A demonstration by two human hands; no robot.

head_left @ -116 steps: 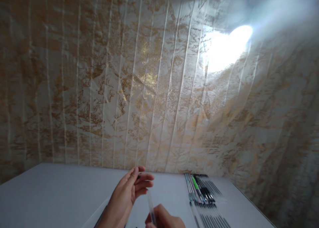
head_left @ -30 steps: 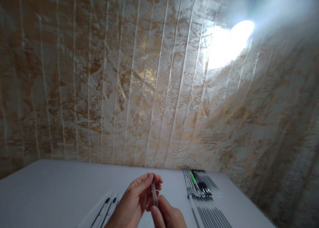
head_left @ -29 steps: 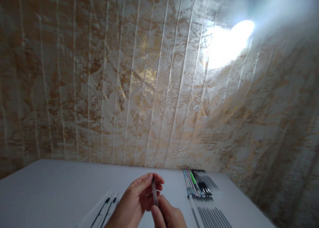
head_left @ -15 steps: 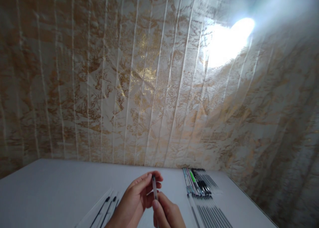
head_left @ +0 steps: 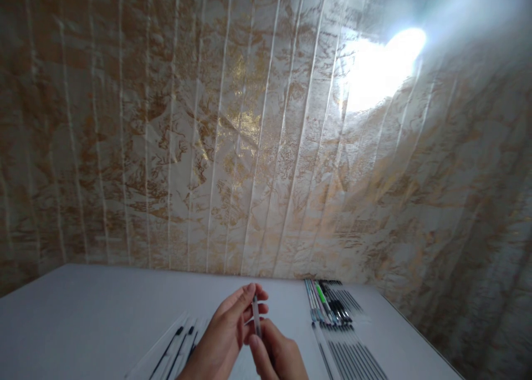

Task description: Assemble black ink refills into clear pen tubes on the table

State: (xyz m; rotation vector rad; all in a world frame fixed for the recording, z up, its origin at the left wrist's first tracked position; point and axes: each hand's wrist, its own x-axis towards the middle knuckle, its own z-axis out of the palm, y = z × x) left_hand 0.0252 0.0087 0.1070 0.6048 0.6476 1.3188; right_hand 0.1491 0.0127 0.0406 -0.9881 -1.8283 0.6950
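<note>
Gold-and-cream crinkled wallpaper (head_left: 233,147) with pale upright stripes fills most of the view, and a bright glare of light (head_left: 380,70) sits high on it, to the right. Below the wallpaper lies a white table (head_left: 91,308), cut off by the lower edge of the picture.

Over the table, near the bottom middle, both hands meet on one clear pen barrel (head_left: 256,318). It stands nearly upright, its top end a little away from the person. The left hand (head_left: 222,335) curls around the barrel's upper part, fingertips closed on it near the top. The right hand (head_left: 277,355) pinches the barrel lower down, thumb up along its near side; the lower end of the barrel is hidden behind this hand. So both hands grip the same piece, narrow and closed.

Left of the barrel, on the table, lie a few thin dark refills (head_left: 178,344) on what looks like a clear wrapper, slanting toward the lower left corner. Right of the barrel, well apart from the hands, a row of pens (head_left: 328,308) lies side by side close to the wall, one with a green part. Just nearer than that row, a second row of thin dark refills (head_left: 353,360) runs to the picture's lower edge.
</note>
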